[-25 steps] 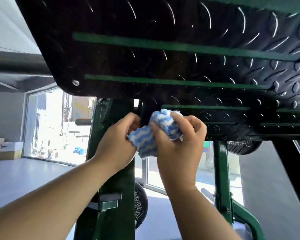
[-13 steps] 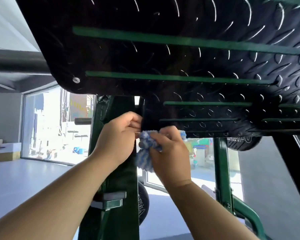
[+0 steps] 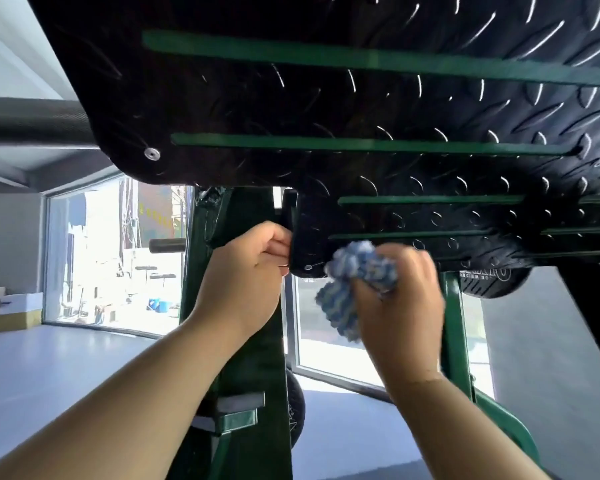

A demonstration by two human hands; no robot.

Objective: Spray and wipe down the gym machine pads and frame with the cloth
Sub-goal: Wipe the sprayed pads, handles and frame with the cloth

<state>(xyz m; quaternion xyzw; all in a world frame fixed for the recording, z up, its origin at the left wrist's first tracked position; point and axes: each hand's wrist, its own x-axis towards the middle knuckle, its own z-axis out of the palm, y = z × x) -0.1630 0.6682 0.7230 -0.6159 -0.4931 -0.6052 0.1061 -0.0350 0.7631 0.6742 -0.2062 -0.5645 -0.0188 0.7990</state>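
The right hand (image 3: 399,299) and the cloth (image 3: 357,268) are motion-blurred; the black plate (image 3: 291,98) runs off the top and right edges

Bright daylight pours through the big window (image 3: 94,258) on the left, washing a pale grey floor (image 3: 66,368). Cardboard boxes (image 3: 0,310) sit stacked against the grey wall (image 3: 11,237), and a dark beam (image 3: 25,124) runs overhead.

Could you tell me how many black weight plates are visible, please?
2: one plate low by the green upright, another right of the cloth; more may be hidden.
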